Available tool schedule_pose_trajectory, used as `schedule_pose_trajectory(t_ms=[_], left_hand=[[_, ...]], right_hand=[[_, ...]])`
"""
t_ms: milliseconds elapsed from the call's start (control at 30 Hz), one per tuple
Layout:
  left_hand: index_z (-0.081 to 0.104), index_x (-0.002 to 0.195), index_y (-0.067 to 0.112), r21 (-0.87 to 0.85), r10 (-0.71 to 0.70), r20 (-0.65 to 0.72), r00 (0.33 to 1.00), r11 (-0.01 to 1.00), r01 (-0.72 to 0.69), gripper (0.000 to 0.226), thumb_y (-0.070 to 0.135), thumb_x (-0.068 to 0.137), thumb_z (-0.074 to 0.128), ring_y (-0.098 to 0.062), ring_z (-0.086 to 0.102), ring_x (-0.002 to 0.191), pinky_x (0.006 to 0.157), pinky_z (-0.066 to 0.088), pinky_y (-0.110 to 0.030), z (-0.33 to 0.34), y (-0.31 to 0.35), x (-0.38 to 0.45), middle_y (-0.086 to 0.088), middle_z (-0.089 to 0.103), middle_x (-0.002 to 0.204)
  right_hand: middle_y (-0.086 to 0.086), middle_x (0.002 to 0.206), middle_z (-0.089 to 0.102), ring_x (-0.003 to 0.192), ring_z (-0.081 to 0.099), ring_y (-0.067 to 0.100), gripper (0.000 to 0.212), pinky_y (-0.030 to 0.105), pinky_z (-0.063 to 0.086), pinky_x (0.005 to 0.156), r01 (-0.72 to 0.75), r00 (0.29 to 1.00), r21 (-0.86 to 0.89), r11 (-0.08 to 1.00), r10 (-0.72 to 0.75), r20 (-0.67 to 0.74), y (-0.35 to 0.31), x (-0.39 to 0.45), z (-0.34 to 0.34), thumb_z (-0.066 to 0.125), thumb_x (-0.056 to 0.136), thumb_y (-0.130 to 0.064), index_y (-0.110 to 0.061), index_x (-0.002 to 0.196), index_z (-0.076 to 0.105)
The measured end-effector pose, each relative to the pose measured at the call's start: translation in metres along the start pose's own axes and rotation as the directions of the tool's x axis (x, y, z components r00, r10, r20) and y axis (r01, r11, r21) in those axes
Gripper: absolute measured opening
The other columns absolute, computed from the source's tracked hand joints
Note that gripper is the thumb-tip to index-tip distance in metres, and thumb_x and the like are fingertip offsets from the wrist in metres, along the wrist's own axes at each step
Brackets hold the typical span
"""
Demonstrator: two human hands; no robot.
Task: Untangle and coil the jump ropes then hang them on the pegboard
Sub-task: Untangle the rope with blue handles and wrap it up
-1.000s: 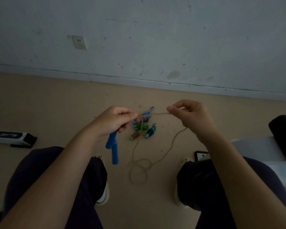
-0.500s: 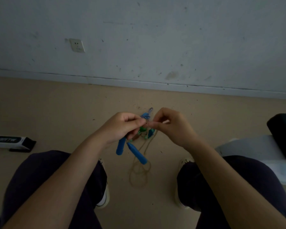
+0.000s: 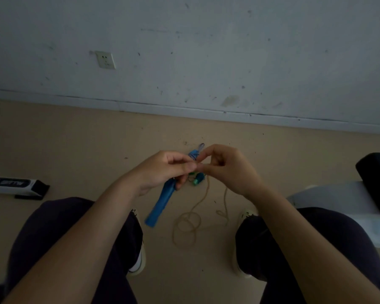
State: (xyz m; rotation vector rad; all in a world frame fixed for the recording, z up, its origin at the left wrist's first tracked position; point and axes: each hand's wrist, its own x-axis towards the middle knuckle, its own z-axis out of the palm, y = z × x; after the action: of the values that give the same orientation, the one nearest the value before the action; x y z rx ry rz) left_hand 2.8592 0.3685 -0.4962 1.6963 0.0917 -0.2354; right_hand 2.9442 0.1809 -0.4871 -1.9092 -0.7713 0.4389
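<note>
My left hand [image 3: 162,170] grips the blue jump-rope handles [image 3: 160,205], which hang down and to the left from its fist. My right hand [image 3: 224,170] meets it fingertip to fingertip and pinches the tan rope there. The tan rope [image 3: 187,224] drops from the hands to the floor and lies in loose loops between my shoes. Behind the hands, a small pile of other ropes with green handles [image 3: 198,181] and a blue-and-white striped piece [image 3: 194,153] lies on the floor, partly hidden.
I sit with my dark-trousered knees [image 3: 70,238] on either side. A white and black box [image 3: 15,185] lies on the beige floor at left. A black and white object [image 3: 373,183] stands at the right edge. A wall with a socket [image 3: 105,60] rises ahead.
My right hand, held apart with the rope stretched a second ago, has come back to meet my left hand. The blue handles swung and now hang together to the left.
</note>
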Motion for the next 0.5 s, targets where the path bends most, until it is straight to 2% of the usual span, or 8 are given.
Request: schedule_pose_trajectory(t_ms=[67,133,233,300,333,400,433,500], left_hand=[[0.078,0.094,0.027,0.000,-0.006,0.016,1.000,1.000,0.006,0.010,0.020,0.088,0.074,-0.012,0.059,0.059,0.061,0.054,-0.026,-0.006,-0.001,0.000,0.003,0.065,0.067],[0.076,0.101,0.022,0.013,-0.015,0.019,1.000,1.000,0.015,0.017,0.009,0.092,0.070,-0.011,0.059,0.057,0.060,0.053,-0.025,-0.008,-0.004,0.000,0.004,0.066,0.067],[0.077,0.098,0.028,-0.007,-0.018,0.036,0.999,1.000,0.018,0.023,0.008,0.094,0.067,-0.013,0.062,0.058,0.059,0.054,-0.026,-0.005,-0.006,0.000,0.002,0.068,0.070],[0.077,0.101,0.029,-0.017,-0.028,0.063,0.998,0.999,0.029,0.023,0.009,0.092,0.070,-0.014,0.064,0.060,0.060,0.055,-0.026,-0.001,-0.006,0.002,0.000,0.071,0.076],[0.076,0.101,0.031,-0.012,-0.034,0.080,0.996,0.999,0.035,0.024,0.009,0.090,0.072,-0.015,0.066,0.061,0.061,0.055,-0.026,0.000,-0.006,0.003,0.000,0.072,0.078],[0.075,0.101,0.033,0.025,-0.045,0.093,0.995,0.999,0.043,0.025,0.012,0.088,0.075,-0.016,0.068,0.063,0.063,0.056,-0.027,0.000,-0.007,0.003,0.001,0.074,0.081],[0.074,0.104,0.032,0.048,-0.051,0.082,0.995,0.998,0.047,0.025,0.014,0.087,0.077,-0.017,0.068,0.064,0.064,0.056,-0.026,-0.002,-0.006,0.003,0.001,0.075,0.082],[0.070,0.109,0.031,0.107,-0.073,0.037,0.997,0.992,0.069,0.029,0.019,0.085,0.080,-0.016,0.069,0.064,0.062,0.055,-0.023,-0.007,-0.005,0.003,0.004,0.076,0.081]], right_hand=[[-0.017,0.046,0.049,0.043,0.042,-0.001,0.009,0.008,0.031,0.046,0.013,0.997,-0.077,0.997,-0.019,-0.071,0.004,0.001,-0.009,0.072,0.088,-0.020,-0.013,0.095,0.072],[-0.015,0.056,0.051,0.050,0.044,0.000,0.010,0.012,0.035,0.052,0.033,0.994,-0.101,0.994,-0.043,-0.096,0.007,0.001,-0.015,0.072,0.088,-0.023,-0.017,0.096,0.072],[-0.004,0.095,0.063,0.089,0.061,0.005,0.022,0.026,0.053,0.080,0.022,0.999,-0.068,0.997,-0.024,-0.029,0.009,0.000,-0.012,0.073,0.086,-0.024,-0.015,0.105,0.064],[0.007,0.104,0.067,0.100,0.065,0.022,0.031,0.040,0.055,0.088,-0.045,0.998,0.059,0.997,0.041,0.057,0.007,-0.001,-0.005,0.072,0.087,-0.018,-0.008,0.112,0.057],[0.009,0.098,0.070,0.094,0.068,0.027,0.030,0.043,0.056,0.084,-0.074,0.992,0.101,0.992,0.062,0.111,0.007,0.000,-0.003,0.071,0.088,-0.016,-0.007,0.112,0.055],[-0.002,0.074,0.071,0.069,0.068,0.016,0.020,0.030,0.056,0.066,-0.077,0.984,0.064,0.995,0.065,0.164,0.009,0.000,-0.001,0.069,0.089,-0.016,-0.011,0.105,0.058],[-0.006,0.066,0.066,0.060,0.062,0.006,0.015,0.022,0.051,0.060,-0.060,0.987,0.025,0.998,0.055,0.153,0.009,0.000,-0.001,0.070,0.089,-0.016,-0.011,0.101,0.061],[-0.006,0.065,0.061,0.055,0.052,0.002,0.011,0.022,0.046,0.058,-0.048,0.997,-0.027,0.998,0.050,0.063,0.011,0.003,-0.007,0.072,0.087,-0.020,-0.011,0.092,0.066]])
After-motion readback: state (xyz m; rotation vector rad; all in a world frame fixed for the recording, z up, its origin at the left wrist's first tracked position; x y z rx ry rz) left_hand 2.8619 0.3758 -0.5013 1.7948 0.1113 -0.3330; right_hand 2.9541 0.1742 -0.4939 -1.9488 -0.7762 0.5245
